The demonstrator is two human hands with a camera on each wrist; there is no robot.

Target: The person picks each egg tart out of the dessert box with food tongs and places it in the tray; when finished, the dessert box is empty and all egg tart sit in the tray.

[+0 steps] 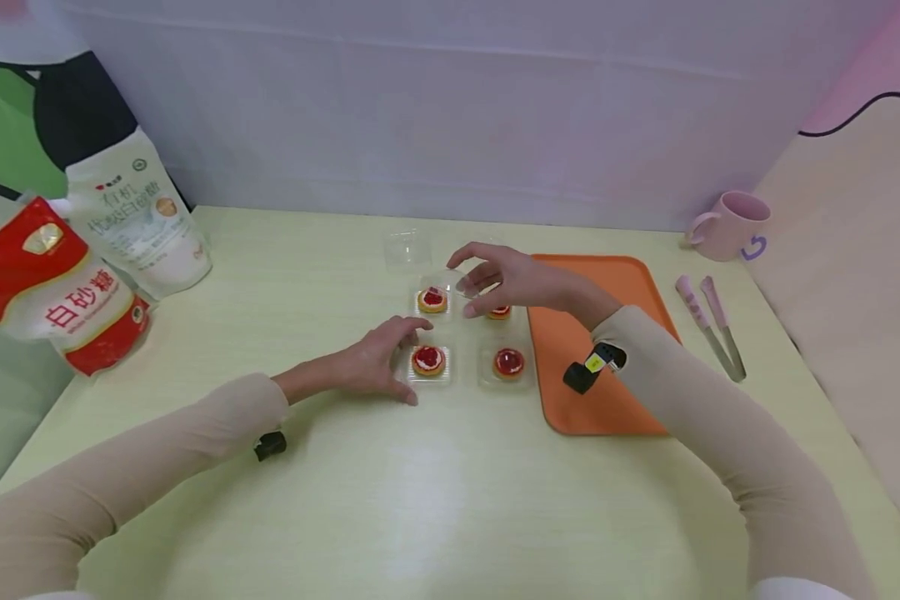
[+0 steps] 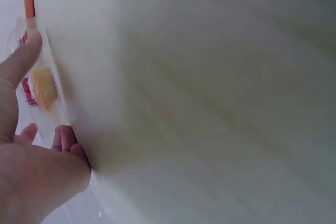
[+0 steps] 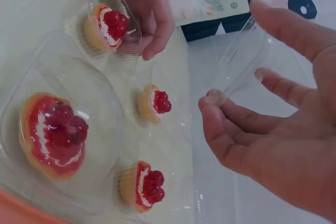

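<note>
My right hand [image 1: 502, 279] pinches a clear plastic lid [image 3: 244, 59] between thumb and fingertips, tilted up over the back pair of tarts. My left hand [image 1: 371, 360] spreads thumb and fingers around the clear base of the front left tart [image 1: 429, 360], fingertips close to its sides. This tart has red berries and white cream. Behind it stands the back left tart [image 1: 432, 300] in its base. The back right tart [image 3: 142, 186] is partly covered by my right hand in the head view. A domed clear lid covers the front right tart [image 3: 52, 135].
Another clear plastic piece [image 1: 407, 250] lies behind the tarts. An orange tray [image 1: 592, 408] lies right, under my right forearm. Beyond it are two pink-handled utensils [image 1: 712, 325] and a pink mug [image 1: 731, 225]. A red-and-white bag [image 1: 67, 292] and a white pouch [image 1: 138, 217] stand left.
</note>
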